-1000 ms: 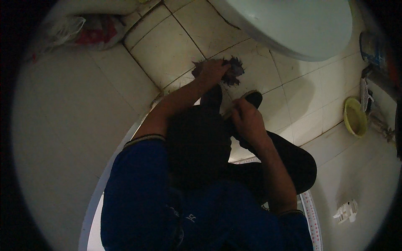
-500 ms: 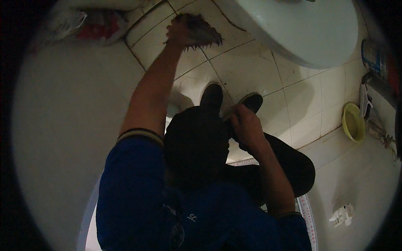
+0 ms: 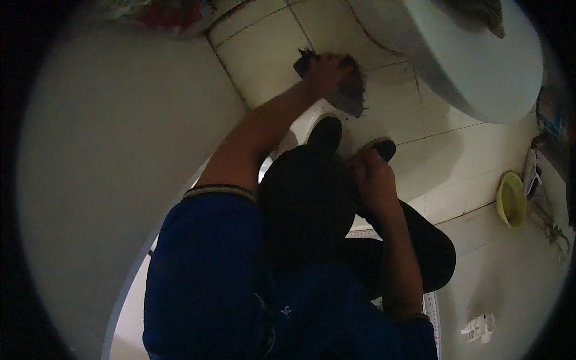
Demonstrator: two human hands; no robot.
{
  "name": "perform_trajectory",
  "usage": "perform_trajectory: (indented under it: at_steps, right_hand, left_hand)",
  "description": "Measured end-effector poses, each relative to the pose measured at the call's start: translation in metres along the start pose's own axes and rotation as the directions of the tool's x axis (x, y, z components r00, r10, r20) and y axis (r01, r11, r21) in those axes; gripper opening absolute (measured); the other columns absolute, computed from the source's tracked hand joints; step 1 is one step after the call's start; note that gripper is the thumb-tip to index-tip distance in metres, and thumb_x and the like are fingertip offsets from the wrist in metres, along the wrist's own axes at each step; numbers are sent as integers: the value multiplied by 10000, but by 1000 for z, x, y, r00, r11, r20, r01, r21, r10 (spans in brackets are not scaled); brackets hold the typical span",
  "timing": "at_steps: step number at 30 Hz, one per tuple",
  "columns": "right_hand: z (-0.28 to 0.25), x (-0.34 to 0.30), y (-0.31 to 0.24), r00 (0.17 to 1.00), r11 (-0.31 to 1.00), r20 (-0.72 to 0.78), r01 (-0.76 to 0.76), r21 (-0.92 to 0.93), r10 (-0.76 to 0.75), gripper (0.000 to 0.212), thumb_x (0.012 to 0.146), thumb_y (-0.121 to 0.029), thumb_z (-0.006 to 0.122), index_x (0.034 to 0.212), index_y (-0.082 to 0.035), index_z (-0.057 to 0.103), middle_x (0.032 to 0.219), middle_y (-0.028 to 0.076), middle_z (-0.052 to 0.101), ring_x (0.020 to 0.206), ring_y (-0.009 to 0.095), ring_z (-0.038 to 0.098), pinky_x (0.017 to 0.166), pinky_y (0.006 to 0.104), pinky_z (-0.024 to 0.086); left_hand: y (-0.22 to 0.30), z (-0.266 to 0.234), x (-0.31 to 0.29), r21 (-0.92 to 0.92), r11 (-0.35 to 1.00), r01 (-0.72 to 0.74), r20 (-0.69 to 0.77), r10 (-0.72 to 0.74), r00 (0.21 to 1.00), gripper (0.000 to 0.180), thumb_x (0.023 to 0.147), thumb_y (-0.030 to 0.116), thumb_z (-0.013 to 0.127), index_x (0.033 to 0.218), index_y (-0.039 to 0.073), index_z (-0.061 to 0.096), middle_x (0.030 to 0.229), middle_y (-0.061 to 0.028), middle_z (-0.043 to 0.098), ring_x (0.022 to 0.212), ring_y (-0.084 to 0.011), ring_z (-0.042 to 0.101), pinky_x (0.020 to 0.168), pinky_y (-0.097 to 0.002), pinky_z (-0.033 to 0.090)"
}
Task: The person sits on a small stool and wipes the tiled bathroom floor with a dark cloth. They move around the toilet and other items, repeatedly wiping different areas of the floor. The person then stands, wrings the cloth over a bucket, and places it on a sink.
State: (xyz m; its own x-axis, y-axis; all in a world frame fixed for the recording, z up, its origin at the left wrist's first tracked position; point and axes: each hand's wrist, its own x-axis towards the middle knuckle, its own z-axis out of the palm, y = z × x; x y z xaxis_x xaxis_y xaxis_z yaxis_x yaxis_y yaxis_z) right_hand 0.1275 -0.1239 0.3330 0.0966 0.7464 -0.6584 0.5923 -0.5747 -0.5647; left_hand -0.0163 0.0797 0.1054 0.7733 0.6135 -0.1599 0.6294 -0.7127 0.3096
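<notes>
Since half a second ago, your left hand [image 3: 327, 73] and the shaggy dark rag [image 3: 349, 96] have swung rightward and closer to your feet, and your view has shifted too. At far left, a red-and-clear plastic bag [image 3: 174, 15] shows at the upper edge. Your left forearm reaches forward and rightward, elbow bent, back of the hand uppermost. That hand is closed over the rag from above, on the tiled floor [image 3: 255, 51] ahead of your left shoe [image 3: 326, 133]. The rag's long axis slants from upper left to lower right, its broader end pointing toward you and rightward; it lies beneath your left hand and well beyond your right hand [image 3: 375, 176]. Your right hand hangs bent downward just beside your right shoe [image 3: 386, 149], fingers curled; you cannot tell whether it holds anything. Farther right sits a yellow basin [image 3: 511, 201].
</notes>
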Motion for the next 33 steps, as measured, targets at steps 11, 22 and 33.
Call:
perform_trajectory:
  at_steps: [11,22,33]
  right_hand:
    - [17,12,50,982,979,55,172,110,-179,364,939,-212,665,1244,-16,626,1096,248,718,1061,432,700,902,478,559]
    - [33,-38,77,962,968,-125,249,22,-244,346,946,-197,656,1231,-2,645,1124,256,719,1113,455,685,924,465,555]
    - [109,-79,150,949,967,-206,252,36,-239,440,951,-186,688,1328,30,622,1288,230,703,1179,393,687,992,444,545]
  left_hand:
    - [-15,-54,-173,-769,436,468,115,-626,771,747,926,307,757,1552,49,442,1583,-230,459,1431,-406,478,1166,-472,426]
    - [-16,35,-355,200,869,452,110,-479,871,615,860,126,680,1460,127,546,1277,-197,646,1201,-390,627,1050,-527,487]
    - [-28,47,-318,95,929,357,117,-367,923,296,933,114,592,1209,124,699,1084,-185,675,1059,-380,684,885,-499,575]
